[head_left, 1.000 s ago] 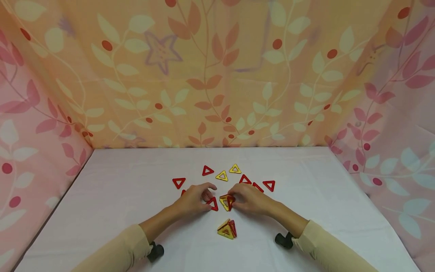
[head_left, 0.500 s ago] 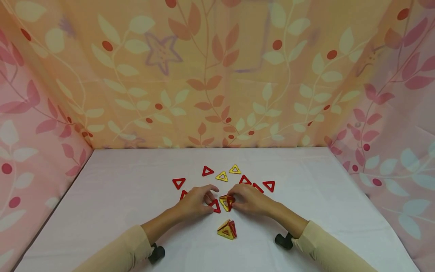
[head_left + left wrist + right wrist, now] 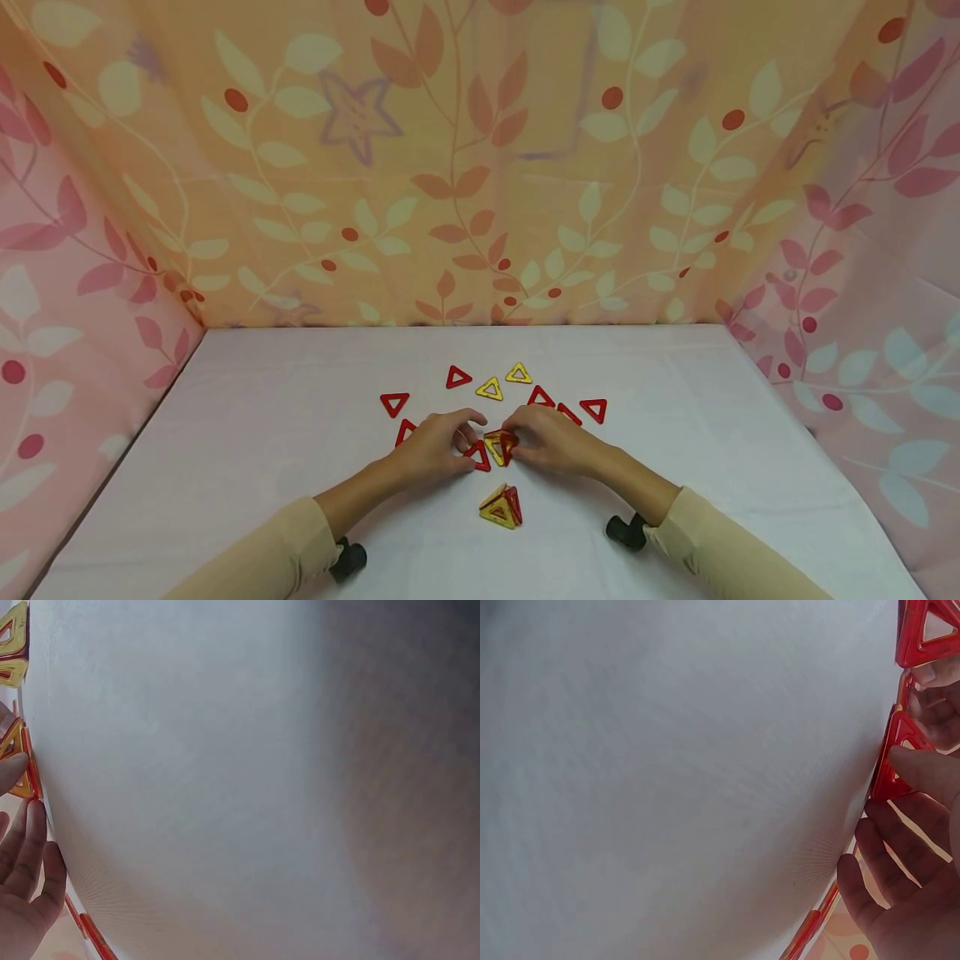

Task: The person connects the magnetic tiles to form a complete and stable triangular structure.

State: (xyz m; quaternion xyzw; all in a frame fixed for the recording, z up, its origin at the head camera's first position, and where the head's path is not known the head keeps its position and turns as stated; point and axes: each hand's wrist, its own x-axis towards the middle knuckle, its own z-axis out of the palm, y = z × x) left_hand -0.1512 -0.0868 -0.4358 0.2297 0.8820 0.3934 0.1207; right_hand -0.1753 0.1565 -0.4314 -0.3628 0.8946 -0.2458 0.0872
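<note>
**Gap narrower at centre**

We note that over the last second the red triangle [image 3: 484,457] has shifted toward the red-and-yellow cluster [image 3: 507,447], which has stayed put between the two hands. We read this as bringing the edges into line; whether they touch, we cannot tell. Left hand [image 3: 433,442]: nearly closed, pinching the red triangle. Right hand [image 3: 557,442]: thumb and fingers pinch the cluster's red side. On the near side, apart from both, sits a red-and-yellow pyramid [image 3: 498,510]. Farther out on the tabletop [image 3: 262,417]: two yellow triangles [image 3: 490,395] and several loose red triangles [image 3: 394,397], some partly covered.
</note>
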